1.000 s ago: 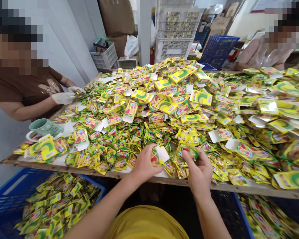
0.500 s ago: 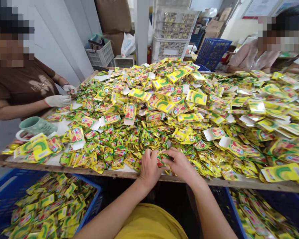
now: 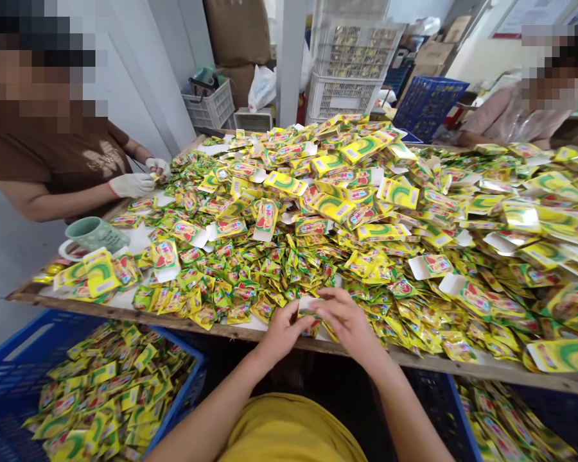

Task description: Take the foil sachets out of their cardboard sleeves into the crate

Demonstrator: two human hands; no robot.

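A large heap of small yellow-green sachets point(image 3: 279, 269) and flat printed cartons point(image 3: 334, 208) covers the wooden table point(image 3: 462, 367). My left hand point(image 3: 282, 330) and my right hand point(image 3: 349, 321) meet at the table's near edge. Both are closed on one small carton point(image 3: 309, 309) held between them, its white flap showing. What the fingers do inside it is hidden.
A blue crate point(image 3: 52, 378) of filled packs sits below the table at left, another blue crate point(image 3: 467, 423) at right. A green mug point(image 3: 94, 234) stands at the left edge. A gloved person point(image 3: 132, 185) works at left, another person point(image 3: 510, 112) at far right. White crates point(image 3: 341, 96) stand behind.
My hands came together from apart. The right hand brought a sachet to the carton in my left, and both now hold the carton closer to the table's edge.
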